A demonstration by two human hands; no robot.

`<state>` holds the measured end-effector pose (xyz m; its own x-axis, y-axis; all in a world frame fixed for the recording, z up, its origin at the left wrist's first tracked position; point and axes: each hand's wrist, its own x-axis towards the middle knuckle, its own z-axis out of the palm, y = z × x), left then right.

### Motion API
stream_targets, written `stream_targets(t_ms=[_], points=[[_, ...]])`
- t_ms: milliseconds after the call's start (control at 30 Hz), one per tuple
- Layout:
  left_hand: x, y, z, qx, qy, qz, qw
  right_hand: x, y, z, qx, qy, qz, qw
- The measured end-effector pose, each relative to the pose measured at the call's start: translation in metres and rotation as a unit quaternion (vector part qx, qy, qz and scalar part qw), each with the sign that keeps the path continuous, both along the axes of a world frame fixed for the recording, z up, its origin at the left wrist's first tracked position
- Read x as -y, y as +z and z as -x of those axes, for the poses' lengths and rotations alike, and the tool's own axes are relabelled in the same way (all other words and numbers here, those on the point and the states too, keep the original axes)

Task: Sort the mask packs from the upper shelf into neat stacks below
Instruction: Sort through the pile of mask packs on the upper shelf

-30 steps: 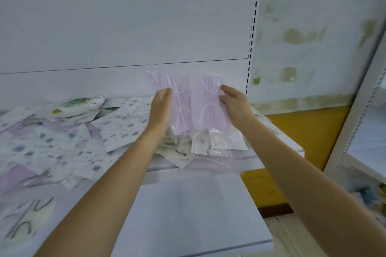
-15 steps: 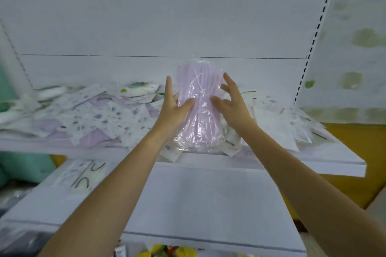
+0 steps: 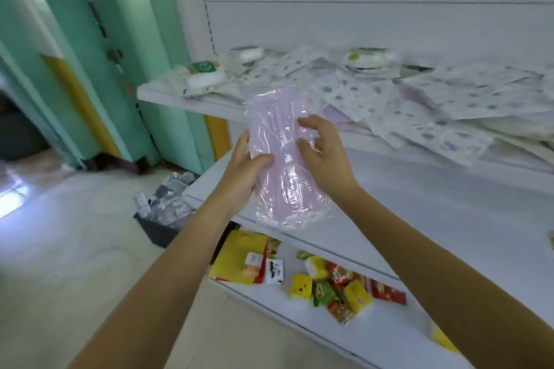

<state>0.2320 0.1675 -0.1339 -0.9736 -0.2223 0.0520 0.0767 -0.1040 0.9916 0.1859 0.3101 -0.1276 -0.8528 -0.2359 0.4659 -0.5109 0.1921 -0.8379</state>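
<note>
Glossy, crinkled clear plastic wraps the pale pink mask pack between the left hand and right hand; beneath them the white shelf board looks smooth, matt.

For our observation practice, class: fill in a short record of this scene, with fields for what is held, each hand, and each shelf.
Held item: pink mask pack in clear wrap, upright
Left hand: grips its left edge
Right hand: holds its right side
Upper shelf: scattered mask packs
Lowest shelf: snack packets
Floor: dark bin
</note>
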Motion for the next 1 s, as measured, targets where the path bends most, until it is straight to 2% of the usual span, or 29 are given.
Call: stream_targets(t_ms=[100,233,333,500,633,733,867,1000], points=[[0.061,-0.034,-0.019,0.044,0.046,-0.019,0.998,0.061,-0.039,-0.024,0.025,0.041,-0.013,0.999],[0.113,-0.080,-0.030,0.104,0.079,-0.052,0.990,0.106,-0.101,-0.057,0.163,0.075,-0.007,0.984],[0.131,-0.127,-0.028,0.191,0.061,-0.026,0.979,0.121,-0.152,-0.071,0.287,0.031,-0.029,0.957],[0.128,-0.179,0.013,0.306,-0.067,0.035,0.949,0.121,-0.204,-0.040,0.410,-0.089,-0.006,0.908],[0.117,-0.185,0.067,0.327,-0.144,0.134,0.924,0.123,-0.222,0.026,0.409,-0.166,-0.011,0.897],[0.118,-0.200,0.121,0.309,-0.151,0.175,0.922,0.125,-0.237,0.085,0.392,-0.206,-0.014,0.896],[0.120,-0.223,0.177,0.276,-0.180,0.219,0.918,0.117,-0.260,0.152,0.429,-0.247,0.000,0.869],[0.123,-0.258,0.219,0.247,-0.211,0.275,0.905,0.115,-0.291,0.204,0.432,-0.269,0.000,0.861]])
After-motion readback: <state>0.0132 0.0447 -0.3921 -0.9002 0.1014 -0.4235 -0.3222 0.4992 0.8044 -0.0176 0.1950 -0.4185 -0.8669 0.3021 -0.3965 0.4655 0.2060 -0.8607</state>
